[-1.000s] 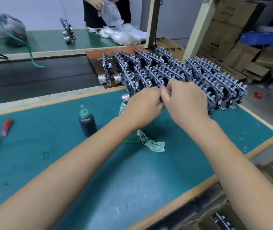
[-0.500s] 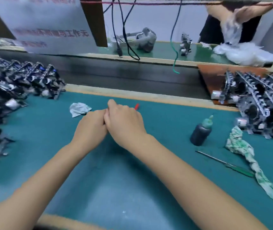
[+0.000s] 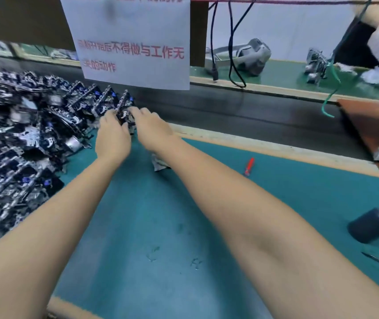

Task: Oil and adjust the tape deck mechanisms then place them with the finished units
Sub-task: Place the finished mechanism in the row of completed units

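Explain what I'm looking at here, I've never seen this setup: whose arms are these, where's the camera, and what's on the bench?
There is no machine: a head-worn camera looks down at a person's bare arms. The left hand and right hand together hold one tape deck mechanism at the edge of the pile of mechanisms at left. On the green mat lie a red screwdriver, a crumpled rag and a dark oil bottle at right. A printed notice hangs above.

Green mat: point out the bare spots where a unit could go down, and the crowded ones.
Bare mat lies between the forearms, and right of them up to the red screwdriver and dark bottle. The pile of mechanisms crowds the left, where both hands hold one.
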The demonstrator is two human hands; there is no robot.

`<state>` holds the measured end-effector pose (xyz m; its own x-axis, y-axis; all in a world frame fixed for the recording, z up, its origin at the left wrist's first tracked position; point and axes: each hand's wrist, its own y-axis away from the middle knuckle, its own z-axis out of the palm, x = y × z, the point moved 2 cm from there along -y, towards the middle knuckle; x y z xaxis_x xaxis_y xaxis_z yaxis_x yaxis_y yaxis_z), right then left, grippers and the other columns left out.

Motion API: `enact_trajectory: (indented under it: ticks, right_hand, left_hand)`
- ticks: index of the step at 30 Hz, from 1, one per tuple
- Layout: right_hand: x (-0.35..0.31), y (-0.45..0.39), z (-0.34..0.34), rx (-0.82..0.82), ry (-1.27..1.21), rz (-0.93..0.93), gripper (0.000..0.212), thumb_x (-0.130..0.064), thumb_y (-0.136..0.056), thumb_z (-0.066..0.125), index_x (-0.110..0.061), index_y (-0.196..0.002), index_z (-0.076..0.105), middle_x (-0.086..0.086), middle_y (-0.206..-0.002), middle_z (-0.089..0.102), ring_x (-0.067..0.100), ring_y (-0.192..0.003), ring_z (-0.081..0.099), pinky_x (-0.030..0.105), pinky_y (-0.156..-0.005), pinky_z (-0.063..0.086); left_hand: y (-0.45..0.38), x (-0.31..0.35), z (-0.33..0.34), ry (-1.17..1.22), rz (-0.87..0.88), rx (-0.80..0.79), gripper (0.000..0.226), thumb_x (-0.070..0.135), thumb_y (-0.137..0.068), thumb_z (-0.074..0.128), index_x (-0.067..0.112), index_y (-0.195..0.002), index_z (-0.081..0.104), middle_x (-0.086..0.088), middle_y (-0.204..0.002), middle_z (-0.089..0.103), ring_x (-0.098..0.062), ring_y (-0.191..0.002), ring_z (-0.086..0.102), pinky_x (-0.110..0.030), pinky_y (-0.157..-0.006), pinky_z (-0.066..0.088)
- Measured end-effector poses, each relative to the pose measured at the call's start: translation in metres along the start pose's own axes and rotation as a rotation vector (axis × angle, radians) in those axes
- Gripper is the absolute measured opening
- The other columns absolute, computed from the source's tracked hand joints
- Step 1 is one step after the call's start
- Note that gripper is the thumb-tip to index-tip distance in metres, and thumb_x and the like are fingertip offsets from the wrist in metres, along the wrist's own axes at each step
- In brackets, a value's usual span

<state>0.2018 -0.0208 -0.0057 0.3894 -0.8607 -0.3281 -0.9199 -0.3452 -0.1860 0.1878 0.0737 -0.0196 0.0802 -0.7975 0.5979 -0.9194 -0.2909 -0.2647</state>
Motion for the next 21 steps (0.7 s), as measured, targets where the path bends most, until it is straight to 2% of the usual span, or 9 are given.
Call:
enact_trajectory:
  ticks: [3, 5, 9, 11, 13, 15, 17, 19, 21]
  right_hand:
    - [-0.006, -0.024, 0.004, -0.047, 0.096, -0.089, 0.057, -0.009, -0.098, 0.037, -0.017, -0.15, 0.018, 0.002, -0.155, 0.02, 0.029, -0.129, 0.035, 0.043, -0.1, 0.039]
    - [-0.008, -0.036, 0.006, -0.067, 0.177, -0.145, 0.059, -0.015, -0.099, 0.041, -0.018, -0.151, 0.014, -0.003, -0.159, 0.011, 0.025, -0.133, 0.032, 0.041, -0.101, 0.039]
    - [-0.003, -0.048, 0.006, -0.094, 0.222, -0.196, 0.068, -0.01, -0.096, 0.043, -0.021, -0.152, 0.008, -0.003, -0.16, 0.008, 0.025, -0.134, 0.032, 0.039, -0.102, 0.038]
    - [-0.002, -0.05, 0.003, -0.073, 0.211, -0.205, 0.074, -0.003, -0.094, 0.043, -0.024, -0.153, 0.004, -0.002, -0.16, 0.007, 0.025, -0.133, 0.033, 0.038, -0.099, 0.04]
    - [-0.001, -0.051, 0.0, -0.091, 0.213, -0.213, 0.069, -0.003, -0.096, 0.038, -0.023, -0.153, 0.005, -0.002, -0.16, 0.005, 0.025, -0.136, 0.03, 0.038, -0.101, 0.039]
    - [0.0, -0.05, -0.001, -0.098, 0.257, -0.212, 0.059, -0.007, -0.098, 0.035, -0.019, -0.151, 0.013, -0.001, -0.16, 0.008, 0.023, -0.137, 0.028, 0.038, -0.102, 0.036]
    - [0.002, -0.047, -0.002, -0.001, 0.339, -0.218, 0.049, -0.014, -0.099, 0.036, -0.016, -0.147, 0.023, 0.0, -0.156, 0.02, 0.021, -0.137, 0.028, 0.037, -0.102, 0.035]
    - [0.005, -0.043, -0.005, 0.123, 0.445, -0.251, 0.043, -0.016, -0.099, 0.035, -0.016, -0.142, 0.028, 0.0, -0.149, 0.032, 0.02, -0.134, 0.031, 0.035, -0.101, 0.035]
    - [0.014, -0.038, -0.012, 0.156, 0.514, -0.278, 0.045, -0.013, -0.097, 0.037, -0.016, -0.141, 0.029, 0.001, -0.141, 0.042, 0.021, -0.13, 0.036, 0.035, -0.098, 0.035]
  left_hand:
    - [-0.018, -0.005, -0.003, 0.053, -0.049, 0.053, 0.038, 0.019, -0.101, 0.038, 0.006, -0.137, 0.035, -0.018, -0.135, 0.05, -0.039, -0.116, 0.05, -0.04, -0.081, 0.036]
    - [-0.031, -0.007, -0.004, 0.065, -0.086, 0.069, 0.034, 0.018, -0.1, 0.038, 0.005, -0.131, 0.039, -0.02, -0.128, 0.055, -0.038, -0.113, 0.052, -0.04, -0.082, 0.037]
    - [-0.049, -0.012, -0.001, 0.01, -0.141, 0.003, 0.035, 0.021, -0.1, 0.041, 0.007, -0.132, 0.043, -0.022, -0.129, 0.054, -0.038, -0.12, 0.048, -0.041, -0.094, 0.038]
    - [-0.054, -0.014, 0.0, 0.02, -0.159, 0.028, 0.032, 0.022, -0.1, 0.042, 0.009, -0.128, 0.047, -0.02, -0.127, 0.056, -0.036, -0.118, 0.051, -0.04, -0.093, 0.039]
    - [-0.056, -0.01, 0.002, -0.002, -0.162, 0.039, 0.03, 0.021, -0.1, 0.04, 0.009, -0.125, 0.049, -0.019, -0.125, 0.058, -0.036, -0.116, 0.052, -0.041, -0.089, 0.04]
    - [-0.056, -0.006, 0.004, -0.065, -0.135, 0.042, 0.031, 0.019, -0.099, 0.038, 0.009, -0.126, 0.05, -0.021, -0.124, 0.057, -0.038, -0.116, 0.051, -0.041, -0.086, 0.04]
    - [-0.056, -0.003, 0.003, -0.092, -0.072, 0.036, 0.032, 0.017, -0.098, 0.038, 0.01, -0.125, 0.054, -0.022, -0.121, 0.059, -0.038, -0.113, 0.052, -0.039, -0.082, 0.039]
    - [-0.056, -0.004, 0.0, -0.117, 0.061, -0.002, 0.03, 0.015, -0.097, 0.042, 0.007, -0.122, 0.058, -0.024, -0.114, 0.062, -0.04, -0.109, 0.054, -0.038, -0.082, 0.04]
    - [-0.052, -0.003, -0.004, -0.135, 0.211, -0.066, 0.026, 0.016, -0.097, 0.048, 0.003, -0.115, 0.061, -0.024, -0.103, 0.066, -0.039, -0.102, 0.058, -0.039, -0.086, 0.041]
